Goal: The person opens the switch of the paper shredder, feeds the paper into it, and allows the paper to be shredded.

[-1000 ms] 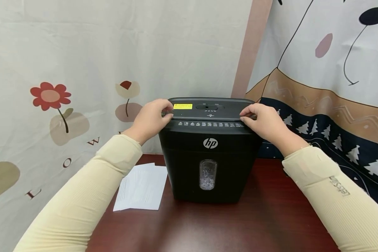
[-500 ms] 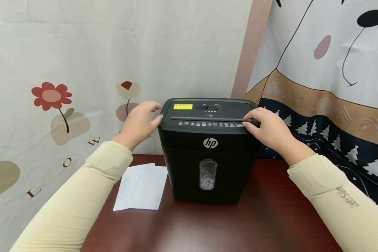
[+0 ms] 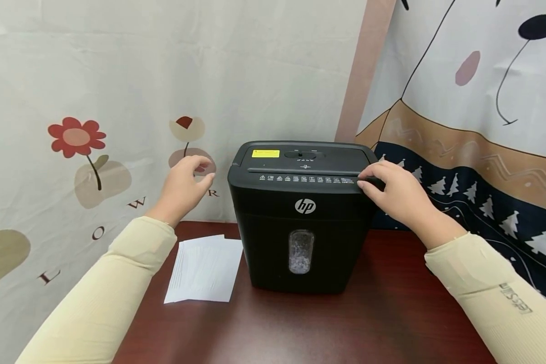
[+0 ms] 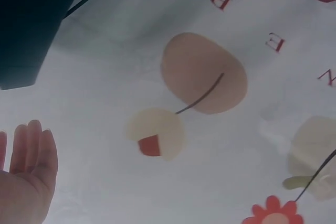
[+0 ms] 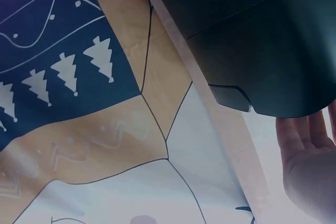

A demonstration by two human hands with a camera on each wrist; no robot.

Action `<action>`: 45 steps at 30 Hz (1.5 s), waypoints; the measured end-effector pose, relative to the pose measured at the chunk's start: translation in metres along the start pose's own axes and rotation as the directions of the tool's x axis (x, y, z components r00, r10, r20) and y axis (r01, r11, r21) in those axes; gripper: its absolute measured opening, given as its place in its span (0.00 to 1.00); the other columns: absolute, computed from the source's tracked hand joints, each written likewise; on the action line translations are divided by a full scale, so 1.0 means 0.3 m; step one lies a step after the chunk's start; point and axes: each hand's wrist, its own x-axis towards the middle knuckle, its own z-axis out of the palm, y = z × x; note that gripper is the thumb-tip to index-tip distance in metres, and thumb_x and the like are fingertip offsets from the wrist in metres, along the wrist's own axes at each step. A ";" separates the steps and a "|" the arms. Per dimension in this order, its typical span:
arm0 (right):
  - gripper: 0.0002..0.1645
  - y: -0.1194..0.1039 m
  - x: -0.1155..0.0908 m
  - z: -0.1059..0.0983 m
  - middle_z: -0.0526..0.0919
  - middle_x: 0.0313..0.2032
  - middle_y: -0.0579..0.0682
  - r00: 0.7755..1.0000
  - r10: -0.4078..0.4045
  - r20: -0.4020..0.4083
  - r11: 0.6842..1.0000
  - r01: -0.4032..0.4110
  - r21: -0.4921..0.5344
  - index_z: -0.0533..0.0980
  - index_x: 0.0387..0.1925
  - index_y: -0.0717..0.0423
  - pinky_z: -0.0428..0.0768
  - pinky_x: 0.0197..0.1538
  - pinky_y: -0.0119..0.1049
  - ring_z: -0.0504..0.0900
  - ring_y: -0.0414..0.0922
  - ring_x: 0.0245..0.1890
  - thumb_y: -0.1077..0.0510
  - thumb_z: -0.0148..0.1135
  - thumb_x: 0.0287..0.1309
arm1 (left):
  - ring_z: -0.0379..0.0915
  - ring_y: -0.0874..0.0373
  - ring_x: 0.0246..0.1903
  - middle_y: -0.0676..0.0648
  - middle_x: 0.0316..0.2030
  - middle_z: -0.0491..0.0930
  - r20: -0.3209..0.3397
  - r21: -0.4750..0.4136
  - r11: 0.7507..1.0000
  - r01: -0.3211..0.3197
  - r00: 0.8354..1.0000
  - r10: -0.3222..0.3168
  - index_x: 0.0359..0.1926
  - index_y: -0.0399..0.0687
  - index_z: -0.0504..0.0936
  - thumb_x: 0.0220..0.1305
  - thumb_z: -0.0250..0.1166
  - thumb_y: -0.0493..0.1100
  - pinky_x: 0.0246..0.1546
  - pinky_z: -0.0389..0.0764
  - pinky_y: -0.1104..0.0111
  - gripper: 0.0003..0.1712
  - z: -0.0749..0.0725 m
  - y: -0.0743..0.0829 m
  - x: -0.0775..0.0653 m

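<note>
i see the left hand (image 3: 183, 184) drawn back from the upright black plastic paper shredder (image 3: 273, 227); half a second ago its fingertips were at the top left corner. the right hand (image 3: 398, 192) has slid slightly outward along the top, while the shredder has stayed put. to my judgement, the left side of the work is released and the left hand is free. its fingers curve loosely and hold nothing. the right thumb and forefinger stand apart over the right end; i can't tell whether they touch. the shredder stands on the dark red glossy table (image 3: 300, 323), just right of the fanned white paper stack (image 3: 205, 270). its logo front faces me, the body tapering downward, and the narrow feed slot (image 3: 305, 172) and top's long axis run left to right.
</note>
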 end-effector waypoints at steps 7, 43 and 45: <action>0.10 -0.002 -0.019 0.003 0.76 0.44 0.53 0.999 -0.032 -0.019 0.999 0.032 -0.014 0.77 0.41 0.55 0.67 0.53 0.52 0.70 0.51 0.51 0.58 0.58 0.56 | 0.68 0.45 0.44 0.38 0.42 0.73 -0.011 -0.036 0.998 0.057 0.998 -0.057 0.46 0.37 0.73 0.60 0.57 0.37 0.46 0.69 0.55 0.14 0.001 -0.065 -0.047; 0.11 0.016 -0.069 0.007 0.79 0.40 0.54 0.983 -0.147 -0.112 0.988 0.140 -0.072 0.79 0.37 0.57 0.69 0.52 0.49 0.72 0.50 0.47 0.61 0.65 0.48 | 0.70 0.40 0.43 0.33 0.43 0.73 0.001 -0.066 0.816 0.575 0.818 -0.576 0.49 0.31 0.70 0.58 0.57 0.40 0.41 0.72 0.54 0.20 0.185 -0.409 -0.360; 0.12 0.017 -0.070 0.010 0.79 0.40 0.54 0.981 -0.153 -0.115 0.987 0.146 -0.070 0.79 0.37 0.57 0.69 0.52 0.49 0.72 0.50 0.47 0.62 0.66 0.47 | 0.70 0.39 0.42 0.31 0.42 0.73 -0.003 -0.062 0.810 0.583 0.811 -0.585 0.49 0.30 0.70 0.57 0.57 0.39 0.40 0.72 0.53 0.21 0.200 -0.424 -0.381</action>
